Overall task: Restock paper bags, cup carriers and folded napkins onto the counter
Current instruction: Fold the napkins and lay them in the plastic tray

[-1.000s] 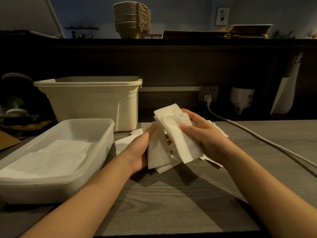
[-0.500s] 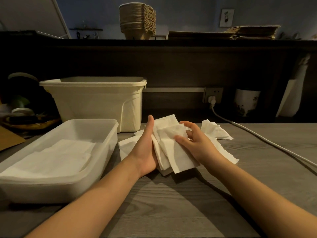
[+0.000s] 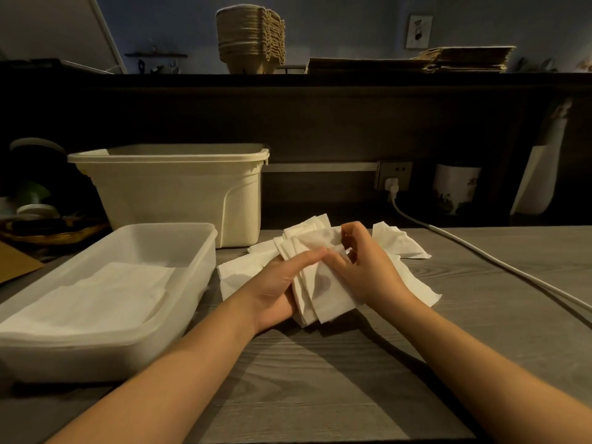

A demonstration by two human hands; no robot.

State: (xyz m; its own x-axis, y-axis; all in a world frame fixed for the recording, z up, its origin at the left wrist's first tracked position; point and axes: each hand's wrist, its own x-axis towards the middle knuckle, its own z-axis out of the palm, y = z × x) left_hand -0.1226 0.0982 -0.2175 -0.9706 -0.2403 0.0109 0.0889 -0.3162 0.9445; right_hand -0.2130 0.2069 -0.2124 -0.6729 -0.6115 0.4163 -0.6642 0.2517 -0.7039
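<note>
Both hands meet over a small stack of folded white napkins [image 3: 323,290] at the middle of the grey wooden worktop [image 3: 320,379]. My left hand [image 3: 282,283] holds the stack from the left side, thumb lying across the top sheet. My right hand [image 3: 368,270] pinches the top napkin near its upper edge. Loose unfolded napkins [image 3: 397,243] lie behind and to the right of the stack, and another loose napkin [image 3: 240,274] lies to its left. On the raised counter at the back stand a pile of cup carriers [image 3: 251,43] and flat paper bags [image 3: 464,59].
A translucent plastic tray [image 3: 192,283] with flat napkins inside sits at the left. Behind it stands a cream bin [image 3: 179,193]. A white cable [image 3: 480,254] runs from a wall socket across the right of the worktop. A mug [image 3: 455,190] stands by the back wall.
The napkin stack came down from mid-air to rest near the worktop. My left thumb moved onto the top sheet, and my right hand shifted from holding a folded napkin to pinching the top one.
</note>
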